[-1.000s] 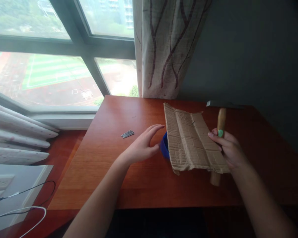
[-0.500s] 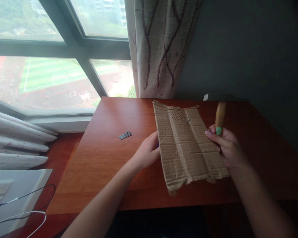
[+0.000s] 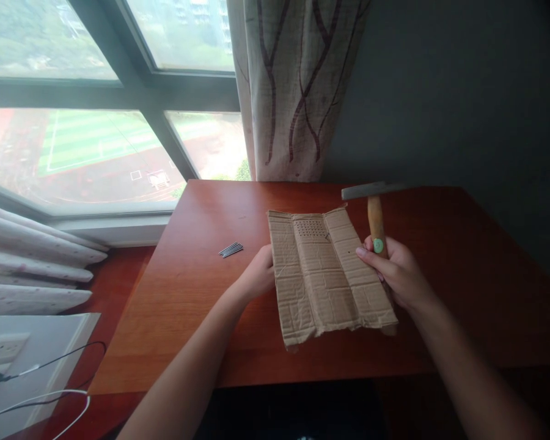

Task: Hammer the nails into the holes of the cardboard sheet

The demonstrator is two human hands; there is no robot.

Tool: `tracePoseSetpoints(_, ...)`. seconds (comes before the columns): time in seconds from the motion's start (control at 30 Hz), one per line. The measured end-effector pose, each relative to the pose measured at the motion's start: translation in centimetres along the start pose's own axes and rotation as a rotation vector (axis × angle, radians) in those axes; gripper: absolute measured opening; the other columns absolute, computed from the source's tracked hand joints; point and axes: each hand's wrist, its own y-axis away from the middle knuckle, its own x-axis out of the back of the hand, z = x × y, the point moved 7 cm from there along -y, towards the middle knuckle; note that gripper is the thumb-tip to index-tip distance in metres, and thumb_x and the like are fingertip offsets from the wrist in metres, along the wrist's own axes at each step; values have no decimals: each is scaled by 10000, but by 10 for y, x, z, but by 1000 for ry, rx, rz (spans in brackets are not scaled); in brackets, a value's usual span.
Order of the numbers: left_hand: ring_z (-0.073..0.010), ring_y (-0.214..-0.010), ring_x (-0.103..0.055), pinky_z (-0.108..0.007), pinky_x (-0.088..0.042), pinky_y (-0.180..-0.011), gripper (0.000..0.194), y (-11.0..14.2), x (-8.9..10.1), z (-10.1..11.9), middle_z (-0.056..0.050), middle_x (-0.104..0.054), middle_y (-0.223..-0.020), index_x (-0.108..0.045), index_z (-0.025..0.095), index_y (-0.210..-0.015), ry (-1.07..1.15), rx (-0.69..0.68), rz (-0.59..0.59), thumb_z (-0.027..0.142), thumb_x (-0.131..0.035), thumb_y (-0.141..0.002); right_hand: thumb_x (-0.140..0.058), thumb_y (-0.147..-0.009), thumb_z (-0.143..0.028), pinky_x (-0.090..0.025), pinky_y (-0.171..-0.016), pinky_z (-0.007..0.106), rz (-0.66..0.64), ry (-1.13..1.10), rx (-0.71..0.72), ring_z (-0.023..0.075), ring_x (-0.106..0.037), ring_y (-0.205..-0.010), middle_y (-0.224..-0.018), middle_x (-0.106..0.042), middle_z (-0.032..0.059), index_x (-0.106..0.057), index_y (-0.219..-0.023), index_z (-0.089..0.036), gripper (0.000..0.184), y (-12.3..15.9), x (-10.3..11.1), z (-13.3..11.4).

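A creased piece of brown cardboard [image 3: 330,287] is held tilted above the table, with a grid of small holes near its far end. Beside that grid a nail [image 3: 327,236] sticks up from the cardboard. My right hand [image 3: 396,269] is closed around the wooden handle of a hammer [image 3: 376,220], its head upward, and the thumb presses on the cardboard's right edge. My left hand [image 3: 258,275] is at the cardboard's left edge; its fingers are hidden behind the sheet. Left of it, a small bunch of nails [image 3: 231,249] lies on the table.
The brown wooden table [image 3: 174,330] stands by a window [image 3: 96,153], with a patterned curtain [image 3: 297,91] hanging behind its far edge. At lower left are a wall socket [image 3: 7,348] and loose cables [image 3: 50,360].
The cardboard and the hammer have moved to the left and a little toward me, with both hands. The sheet is turned slightly, and the purple thing near my left fingers is out of sight.
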Motion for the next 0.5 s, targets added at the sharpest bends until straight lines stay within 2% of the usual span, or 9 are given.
tracePoseSetpoints(0.13,-261,-1016,-641,-330,-525,-842,217,-2,6,-1,-64,-737,-1028,-721,146,-977,50,15,15,309,-600,-900,-752,-833,-413,-269,-467,240,39,126,69,84,-341,-521,-637,-394,-72,-506,-820,-223,311,-3,7,-3)
tracePoseSetpoints(0.33,-287,-1081,-621,-368,-507,-937,252,-2,11,-2,-65,-735,-1023,-726,163,-1009,138,30,44,370,-622,-909,-728,-848,-409,-280,-461,253,-25,167,74,98,-365,-504,-620,-415,-68,-497,-825,-233,291,-2,2,-5)
tracePoseSetpoints(0.5,-289,-1074,-624,-355,-500,-921,281,-1,12,-1,-60,-740,-991,-736,170,-1001,242,65,87,419,-649,-905,-725,-859,-392,-291,-464,246,-51,185,82,88,-362,-512,-640,-417,-65,-497,-814,-228,285,-2,1,-9)
